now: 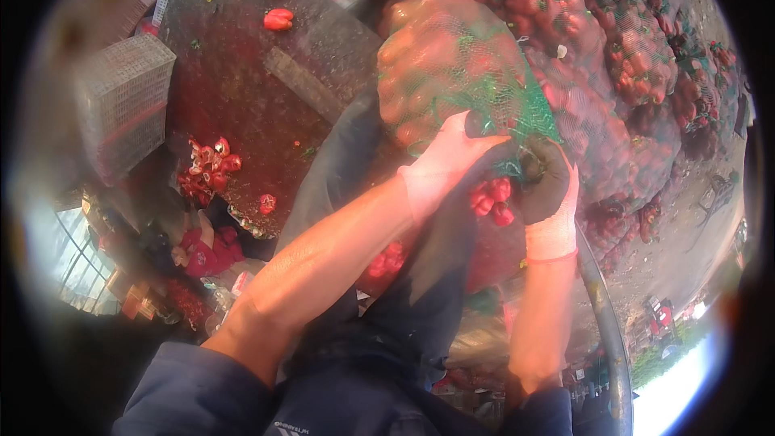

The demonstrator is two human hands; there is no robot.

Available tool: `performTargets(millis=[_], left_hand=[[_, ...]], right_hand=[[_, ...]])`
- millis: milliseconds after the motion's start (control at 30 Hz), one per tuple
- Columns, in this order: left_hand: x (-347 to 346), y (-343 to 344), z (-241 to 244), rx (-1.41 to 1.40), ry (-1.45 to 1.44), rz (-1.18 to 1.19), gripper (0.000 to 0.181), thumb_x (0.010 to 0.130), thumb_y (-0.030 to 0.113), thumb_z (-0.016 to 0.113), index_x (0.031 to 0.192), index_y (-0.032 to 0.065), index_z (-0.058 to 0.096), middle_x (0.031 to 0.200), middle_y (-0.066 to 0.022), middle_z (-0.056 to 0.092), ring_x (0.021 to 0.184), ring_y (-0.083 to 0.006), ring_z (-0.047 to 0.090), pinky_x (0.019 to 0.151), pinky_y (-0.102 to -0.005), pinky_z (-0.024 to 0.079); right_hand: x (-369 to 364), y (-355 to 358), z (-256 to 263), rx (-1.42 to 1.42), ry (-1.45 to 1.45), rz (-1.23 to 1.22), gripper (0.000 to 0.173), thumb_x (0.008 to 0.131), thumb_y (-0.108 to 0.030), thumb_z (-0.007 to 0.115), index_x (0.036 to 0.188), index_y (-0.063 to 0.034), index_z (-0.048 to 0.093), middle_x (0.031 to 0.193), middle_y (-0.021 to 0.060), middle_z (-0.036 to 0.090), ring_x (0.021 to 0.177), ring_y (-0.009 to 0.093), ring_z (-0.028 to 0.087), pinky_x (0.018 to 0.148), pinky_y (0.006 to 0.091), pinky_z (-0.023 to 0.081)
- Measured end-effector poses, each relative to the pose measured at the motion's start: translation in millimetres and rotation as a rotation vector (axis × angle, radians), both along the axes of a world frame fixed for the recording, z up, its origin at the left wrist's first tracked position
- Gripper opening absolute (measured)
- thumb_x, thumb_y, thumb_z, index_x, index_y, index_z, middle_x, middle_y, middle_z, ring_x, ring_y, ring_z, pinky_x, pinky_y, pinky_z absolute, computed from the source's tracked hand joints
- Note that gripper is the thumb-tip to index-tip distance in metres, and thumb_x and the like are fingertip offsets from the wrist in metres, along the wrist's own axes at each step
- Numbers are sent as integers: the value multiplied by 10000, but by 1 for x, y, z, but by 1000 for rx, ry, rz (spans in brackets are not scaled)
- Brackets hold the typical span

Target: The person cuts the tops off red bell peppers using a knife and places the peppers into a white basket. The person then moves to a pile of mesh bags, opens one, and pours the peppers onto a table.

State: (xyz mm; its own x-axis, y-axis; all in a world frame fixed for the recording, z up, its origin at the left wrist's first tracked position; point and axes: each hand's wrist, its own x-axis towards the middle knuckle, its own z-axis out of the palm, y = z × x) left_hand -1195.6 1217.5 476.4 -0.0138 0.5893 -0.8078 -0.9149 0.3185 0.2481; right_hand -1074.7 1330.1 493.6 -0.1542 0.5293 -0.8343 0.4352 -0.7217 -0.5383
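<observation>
A large green mesh sack (448,66) full of red bell peppers lies in front of me, its gathered end towards my body. My left hand (451,154), in a pale glove, grips the gathered netting, thumb and fingers at its lower edge. Close on its right, my right hand (545,178), in a glove with a dark palm, has its fingers curled round the bunched end of the net. The fingertips of both hands are partly hidden in shadow and mesh. Just below the hands, several loose red peppers (491,198) show beside my leg.
Filled mesh sacks (569,30) are heaped behind and to the right. Stacked plastic crates (126,100) stand at left. Loose peppers (278,19) and broken pepper pieces (212,166) lie on the stained floor. A person in a red shirt (211,251) is at lower left. A curved metal pipe (599,303) runs at right.
</observation>
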Motion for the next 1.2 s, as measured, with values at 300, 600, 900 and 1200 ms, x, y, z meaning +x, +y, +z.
performTargets(millis=[300, 600, 900, 1200], left_hand=[[91, -22, -1, 87, 327, -110, 257, 902, 33, 697, 1142, -11, 617, 999, -23, 679, 924, -77, 586, 815, -261, 507], [88, -43, 23, -119, 151, 0, 200, 918, 115, 697, 1108, 79, 645, 820, 29, 650, 595, -43, 530, 467, -214, 377], [88, -83, 69, -296, 23, 143, 113, 929, 137, 686, 1016, 76, 645, 764, 17, 625, 556, -50, 519, 423, -206, 344], [100, -110, 99, -329, -14, 169, 108, 926, 102, 691, 1015, 70, 637, 765, 14, 622, 570, -63, 548, 432, -203, 378]], right_hand=[[86, -41, 8, -112, 49, -376, 96, 851, -115, 658, 930, -66, 633, 720, 9, 550, 598, 111, 508, 524, 265, 456], [83, -44, 5, -41, 100, 10, 178, 870, -194, 636, 787, -40, 602, 584, 10, 501, 494, 101, 452, 453, 262, 342], [95, -89, 32, 562, 182, 605, 100, 911, -98, 589, 886, -4, 607, 664, 9, 525, 534, 84, 456, 476, 252, 345], [99, -107, 81, 102, 171, 218, 68, 888, -53, 588, 925, 2, 605, 692, 20, 543, 567, 98, 485, 509, 247, 372]])
